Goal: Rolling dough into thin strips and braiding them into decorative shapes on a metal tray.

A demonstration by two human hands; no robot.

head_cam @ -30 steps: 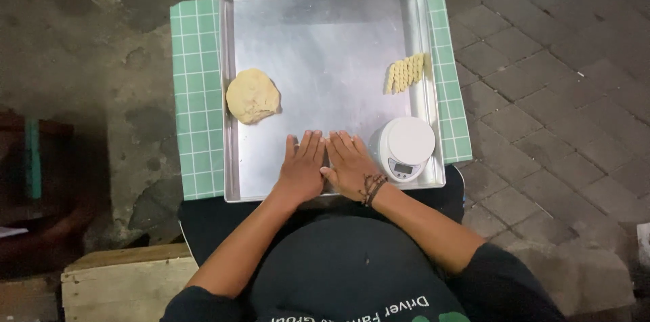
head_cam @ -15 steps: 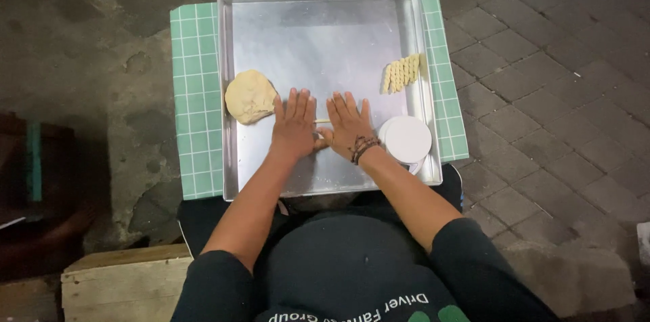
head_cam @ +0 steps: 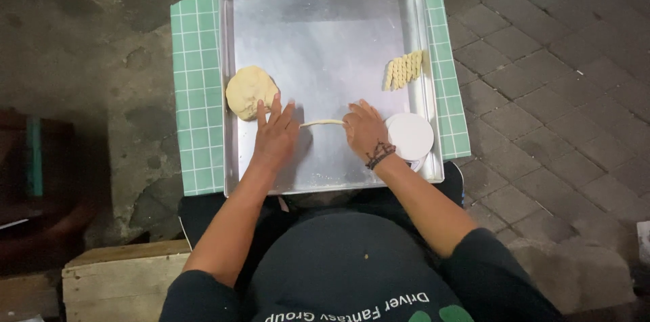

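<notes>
1. Dough rope [head_cam: 322, 122]: thin, pale strand, lying nearly level on the tray floor a little below the centre of the frame. We see only its middle stretch; each end runs under a hand.
2. Left hand [head_cam: 274, 134]: ours, left of centre, palm down and flat, fingers spread and released, not clenched. The rope's left end disappears beneath the index-finger side of this hand; the fingertips point toward the top of the frame, above the rope.
3. Right hand [head_cam: 364, 131]: ours, just right of centre, palm down, fingers loosely extended, gripping nothing. The rope's right end goes under its fingers. A dark beaded bracelet [head_cam: 380, 155] circles the wrist.
4. Metal tray [head_cam: 325, 24]: large, rectangular, with raised rim, filling the upper middle of the frame; its floor is lightly floured near us.
5. Dough ball [head_cam: 248, 90]: rounded lump at the tray's left wall, just above the left fingertips; we cannot tell whether they touch.
6. Twisted dough pieces [head_cam: 404, 69]: short row of ridged sticks at the tray's right side, well apart from the hands.
7. Round white scale [head_cam: 410, 136]: in the tray's lower right corner, just beside the right hand.
8. Green gridded mat [head_cam: 196, 92]: under the tray, showing at both sides.
</notes>
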